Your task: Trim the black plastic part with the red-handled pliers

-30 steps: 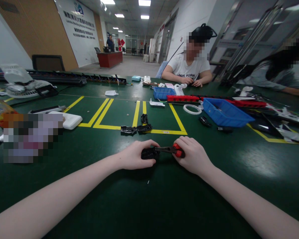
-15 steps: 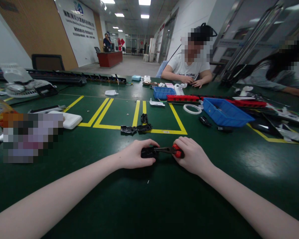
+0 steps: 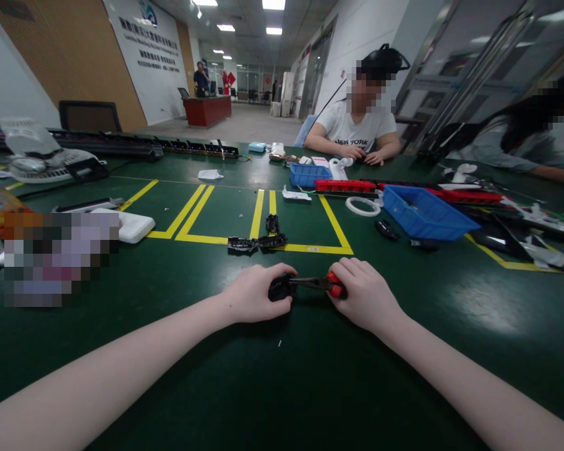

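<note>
My left hand [image 3: 262, 293] is closed around a small black plastic part [image 3: 280, 288], thumb on the near side and fingers on the far side. My right hand [image 3: 363, 291] grips the red handles of a pair of needle-nose pliers [image 3: 316, 283]. The pliers' jaws point left and touch the right end of the black part; whether they clamp it I cannot tell. Just beyond my hands, several black plastic pieces [image 3: 242, 245] lie by the yellow tape. A tiny white sliver [image 3: 279, 343] rests on the green table nearer to me.
A blue bin [image 3: 427, 216] stands at the right, with black parts [image 3: 386, 229] and a white ring [image 3: 363, 206] beside it. Farther back are a smaller blue bin [image 3: 308, 175] and red strips [image 3: 345, 185]. A white box [image 3: 134, 227] lies left. Another person [image 3: 357, 128] sits opposite.
The black part has tilted slightly in my left hand, which has shifted a little. The pliers stay at its right end, nearly unmoved.
</note>
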Motion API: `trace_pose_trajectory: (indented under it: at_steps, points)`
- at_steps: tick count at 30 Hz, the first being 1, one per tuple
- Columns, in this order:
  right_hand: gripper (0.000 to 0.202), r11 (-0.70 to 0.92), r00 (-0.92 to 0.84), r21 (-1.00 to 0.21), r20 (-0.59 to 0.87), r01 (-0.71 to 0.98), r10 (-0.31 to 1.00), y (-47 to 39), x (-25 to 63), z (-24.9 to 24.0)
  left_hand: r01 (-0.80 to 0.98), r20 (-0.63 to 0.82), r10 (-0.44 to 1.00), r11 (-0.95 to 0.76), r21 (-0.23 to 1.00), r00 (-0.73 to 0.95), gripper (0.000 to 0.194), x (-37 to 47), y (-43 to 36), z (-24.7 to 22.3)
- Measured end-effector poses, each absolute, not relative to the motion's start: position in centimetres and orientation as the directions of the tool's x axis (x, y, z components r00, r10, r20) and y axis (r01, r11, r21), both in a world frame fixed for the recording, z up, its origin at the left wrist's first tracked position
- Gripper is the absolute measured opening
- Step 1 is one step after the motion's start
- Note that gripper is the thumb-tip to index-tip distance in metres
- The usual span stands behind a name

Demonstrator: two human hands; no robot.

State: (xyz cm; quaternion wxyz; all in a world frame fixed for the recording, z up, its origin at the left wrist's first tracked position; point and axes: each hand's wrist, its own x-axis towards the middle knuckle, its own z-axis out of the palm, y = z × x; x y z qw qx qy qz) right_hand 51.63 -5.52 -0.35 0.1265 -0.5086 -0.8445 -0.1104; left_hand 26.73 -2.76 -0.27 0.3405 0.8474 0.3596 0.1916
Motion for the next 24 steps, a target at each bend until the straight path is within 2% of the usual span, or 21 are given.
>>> trace_pose_trajectory:
  at_steps: [5,11,24]
  points:
    - [0.012,0.488,-0.472,0.04,0.336,0.872,0.815,-5.1,51.9,-0.3,0.422,0.066,0.702,-0.497,0.758,0.709,0.045,26.6,-2.5,-0.1]
    - [0.01,0.537,-0.527,0.08,0.355,0.84,0.772,-4.4,52.4,-0.1,0.423,0.079,0.697,-0.517,0.744,0.713,0.045,26.6,-2.7,0.4]
    - [0.015,0.501,-0.483,0.03,0.323,0.865,0.814,-5.1,52.0,-0.1,0.379,0.076,0.675,-0.499,0.779,0.734,0.045,26.5,-2.3,-0.1]
